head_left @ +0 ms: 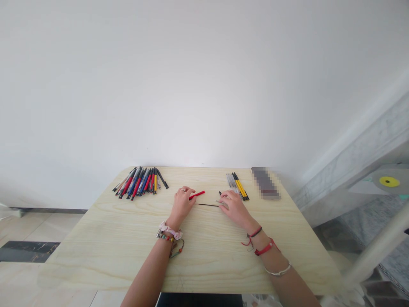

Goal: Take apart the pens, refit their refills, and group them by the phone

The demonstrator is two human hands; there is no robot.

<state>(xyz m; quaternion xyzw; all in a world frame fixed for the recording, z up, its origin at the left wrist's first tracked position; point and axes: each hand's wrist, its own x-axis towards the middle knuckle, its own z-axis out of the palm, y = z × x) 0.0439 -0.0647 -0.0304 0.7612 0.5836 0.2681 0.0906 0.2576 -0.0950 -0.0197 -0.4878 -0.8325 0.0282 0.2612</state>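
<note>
My left hand (182, 204) rests on the light wooden table (128, 238) and grips a red pen barrel (197, 195) that sticks out to the right. My right hand (232, 207) lies a little to the right, fingers closed on a thin dark ink refill (207, 205) whose free end points left toward the left hand. A small black part (220, 193) lies just beyond the right hand's fingers.
A fanned group of several red, blue, black and yellow pens (140, 181) lies at the table's far left. A few yellow and clear pens (238, 186) lie far right, beside a blurred dark rectangle (265, 183). White wall behind; a grey ledge stands right.
</note>
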